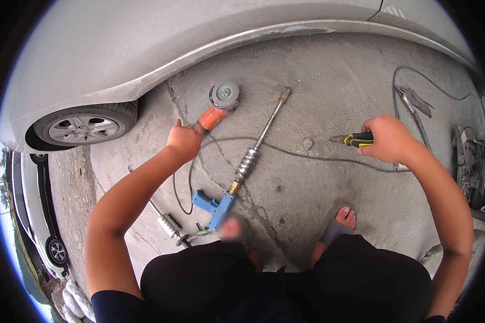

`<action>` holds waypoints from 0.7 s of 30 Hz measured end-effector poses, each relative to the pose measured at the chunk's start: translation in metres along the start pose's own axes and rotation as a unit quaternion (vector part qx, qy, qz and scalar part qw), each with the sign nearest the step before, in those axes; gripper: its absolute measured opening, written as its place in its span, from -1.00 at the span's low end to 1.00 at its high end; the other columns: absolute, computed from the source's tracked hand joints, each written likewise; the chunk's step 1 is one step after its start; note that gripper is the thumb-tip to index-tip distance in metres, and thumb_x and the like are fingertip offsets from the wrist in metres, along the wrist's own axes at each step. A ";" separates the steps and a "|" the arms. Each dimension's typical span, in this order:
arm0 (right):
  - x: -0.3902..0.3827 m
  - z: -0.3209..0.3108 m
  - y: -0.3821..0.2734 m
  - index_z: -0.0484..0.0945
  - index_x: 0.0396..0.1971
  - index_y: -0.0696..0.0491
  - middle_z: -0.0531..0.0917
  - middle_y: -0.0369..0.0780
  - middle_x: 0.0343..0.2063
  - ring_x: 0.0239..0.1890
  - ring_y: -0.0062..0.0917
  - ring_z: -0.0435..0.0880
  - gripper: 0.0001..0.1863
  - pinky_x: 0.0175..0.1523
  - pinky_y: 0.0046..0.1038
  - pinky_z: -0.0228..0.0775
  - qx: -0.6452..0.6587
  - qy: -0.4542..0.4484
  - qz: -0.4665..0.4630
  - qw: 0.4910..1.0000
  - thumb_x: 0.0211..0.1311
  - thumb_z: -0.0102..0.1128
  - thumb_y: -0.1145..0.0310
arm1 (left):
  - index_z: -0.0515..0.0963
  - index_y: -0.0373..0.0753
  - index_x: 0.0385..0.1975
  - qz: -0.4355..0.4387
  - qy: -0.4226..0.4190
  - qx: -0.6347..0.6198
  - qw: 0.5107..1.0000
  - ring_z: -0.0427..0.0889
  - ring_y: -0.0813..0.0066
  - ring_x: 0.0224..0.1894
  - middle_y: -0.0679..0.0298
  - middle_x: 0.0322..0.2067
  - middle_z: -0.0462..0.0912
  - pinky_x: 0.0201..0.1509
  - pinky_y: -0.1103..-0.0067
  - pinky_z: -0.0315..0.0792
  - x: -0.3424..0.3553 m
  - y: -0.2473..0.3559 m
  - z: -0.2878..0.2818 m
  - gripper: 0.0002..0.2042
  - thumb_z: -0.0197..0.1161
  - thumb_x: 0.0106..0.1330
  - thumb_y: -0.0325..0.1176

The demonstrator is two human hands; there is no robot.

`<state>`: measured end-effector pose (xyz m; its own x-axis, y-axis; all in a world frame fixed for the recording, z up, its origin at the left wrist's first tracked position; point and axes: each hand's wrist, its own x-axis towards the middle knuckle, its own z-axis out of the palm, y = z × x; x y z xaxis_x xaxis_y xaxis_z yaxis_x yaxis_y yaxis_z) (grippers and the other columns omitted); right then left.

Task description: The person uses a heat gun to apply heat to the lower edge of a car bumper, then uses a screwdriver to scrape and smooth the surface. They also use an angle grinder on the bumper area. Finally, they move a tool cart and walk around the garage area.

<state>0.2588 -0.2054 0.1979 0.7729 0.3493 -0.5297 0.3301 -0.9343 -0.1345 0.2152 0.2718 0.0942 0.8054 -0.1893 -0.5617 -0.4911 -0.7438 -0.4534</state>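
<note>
While the person stands on cracked concrete ground [328, 97] beside a silver car [145, 48], the hands are well apart. Left hand [184, 141] is closed around the orange body of an angle grinder [216, 107], whose disc end rests on the ground near the car's sill. Right hand [388, 139] is clamped on a yellow-and-black handled tool [355, 140] (its tip is blurred, so its kind cannot be told). Between the hands a grey cable [307, 156] crosses the ground over a long metal slide hammer with a blue pistol grip [242, 172]. Equipment at the right rim [469, 161] is cut off and hard to make out.
</note>
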 end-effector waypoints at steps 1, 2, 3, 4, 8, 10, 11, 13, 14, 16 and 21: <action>-0.002 -0.004 -0.004 0.65 -0.32 0.13 0.67 -0.05 -0.41 -0.23 -0.16 0.66 -0.56 -0.10 -0.22 0.49 -0.008 -0.018 0.010 1.000 -0.10 0.47 0.09 | 0.46 -0.33 -0.04 0.014 0.006 -0.031 0.999 0.70 0.22 -0.22 0.11 -0.28 0.69 0.19 0.25 0.36 0.002 0.009 0.007 -0.68 0.07 0.23 -0.35; -0.002 -0.005 -0.008 0.66 -0.32 0.13 0.67 -0.05 -0.40 -0.22 -0.16 0.66 -0.56 -0.10 -0.22 0.49 -0.019 -0.025 0.012 0.999 -0.10 0.47 0.09 | 0.47 -0.30 -0.13 0.008 0.029 -0.070 0.997 0.70 0.21 -0.27 0.12 -0.33 0.69 0.11 0.27 0.40 0.003 0.014 0.017 -0.73 0.08 0.23 -0.32; -0.001 -0.005 -0.012 0.66 -0.32 0.12 0.67 -0.05 -0.40 -0.22 -0.16 0.66 -0.56 -0.10 -0.22 0.49 -0.029 -0.032 0.014 0.999 -0.10 0.47 0.09 | 0.47 -0.28 -0.21 0.002 0.051 -0.107 0.993 0.69 0.19 -0.32 0.13 -0.38 0.68 0.04 0.29 0.44 0.004 0.018 0.025 -0.78 0.10 0.24 -0.29; -0.003 -0.005 -0.016 0.66 -0.32 0.11 0.67 -0.06 -0.39 -0.22 -0.16 0.66 -0.57 -0.10 -0.22 0.48 -0.039 -0.039 0.020 0.998 -0.10 0.47 0.09 | 0.48 -0.25 -0.30 -0.001 0.075 -0.144 0.987 0.69 0.18 -0.38 0.14 -0.43 0.67 -0.04 0.32 0.47 0.006 0.023 0.032 -0.81 0.11 0.24 -0.26; -0.006 -0.002 -0.030 0.66 -0.25 0.06 0.71 -0.10 -0.34 -0.23 -0.18 0.68 -0.55 -0.09 -0.23 0.50 -0.076 -0.063 0.011 0.995 -0.09 0.46 0.07 | 0.50 -0.23 -0.36 -0.056 0.071 -0.256 0.962 0.70 0.12 -0.37 0.13 -0.42 0.68 -0.23 0.23 0.54 0.003 0.030 0.042 -0.81 0.03 0.28 -0.26; -0.007 0.005 -0.033 0.66 -0.27 0.06 0.70 -0.11 -0.36 -0.23 -0.19 0.68 -0.56 -0.10 -0.22 0.50 -0.079 -0.067 0.006 0.995 -0.07 0.44 0.05 | 0.50 -0.23 -0.36 -0.057 0.059 -0.283 0.956 0.69 0.08 -0.35 0.11 -0.41 0.68 -0.24 0.21 0.54 0.004 0.028 0.046 -0.79 0.04 0.29 -0.23; -0.008 0.010 -0.033 0.66 -0.29 0.06 0.70 -0.11 -0.37 -0.22 -0.19 0.69 -0.57 -0.11 -0.22 0.51 -0.076 -0.071 0.003 0.995 -0.05 0.43 0.05 | 0.50 -0.24 -0.36 -0.056 0.051 -0.294 0.953 0.68 0.05 -0.34 0.11 -0.41 0.68 -0.24 0.19 0.54 0.005 0.026 0.048 -0.78 0.04 0.30 -0.21; -0.016 0.014 -0.035 0.65 -0.31 0.05 0.70 -0.12 -0.39 -0.23 -0.20 0.69 -0.60 -0.13 -0.22 0.52 -0.059 -0.082 0.005 0.995 -0.02 0.40 0.04 | 0.51 -0.23 -0.35 -0.008 0.049 -0.291 0.955 0.68 0.04 -0.30 0.08 -0.38 0.68 -0.21 0.19 0.54 0.006 0.023 0.049 -0.78 0.05 0.30 -0.21; -0.018 0.016 -0.034 0.65 -0.31 0.05 0.70 -0.12 -0.39 -0.23 -0.20 0.69 -0.60 -0.13 -0.22 0.52 -0.061 -0.092 0.004 0.994 -0.01 0.40 0.04 | 0.52 -0.23 -0.34 0.018 0.047 -0.289 0.956 0.68 0.04 -0.29 0.07 -0.37 0.68 -0.19 0.19 0.54 0.010 0.024 0.046 -0.78 0.06 0.29 -0.21; -0.023 0.020 -0.028 0.65 -0.30 0.05 0.70 -0.12 -0.39 -0.23 -0.19 0.69 -0.60 -0.13 -0.21 0.52 -0.064 -0.111 0.005 0.992 0.00 0.39 0.04 | 0.54 -0.24 -0.29 -0.005 0.062 -0.346 0.936 0.67 0.02 -0.25 0.04 -0.34 0.67 -0.14 0.20 0.54 0.021 0.027 0.030 -0.79 0.07 0.29 -0.24; -0.025 0.022 -0.020 0.65 -0.29 0.07 0.70 -0.12 -0.36 -0.22 -0.20 0.69 -0.60 -0.14 -0.21 0.53 -0.088 -0.144 0.019 0.985 0.02 0.36 0.04 | 0.55 -0.32 -0.11 0.090 0.214 -0.454 0.860 0.66 -0.02 -0.19 -0.04 -0.25 0.66 -0.04 0.28 0.52 0.066 0.023 -0.064 -0.75 0.07 0.30 -0.35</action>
<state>0.2210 -0.1975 0.1958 0.6090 0.2557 -0.7508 0.4119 -0.9109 0.0239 0.2785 0.2011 0.0911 0.8872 -0.4277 -0.1729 -0.3150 -0.8354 0.4504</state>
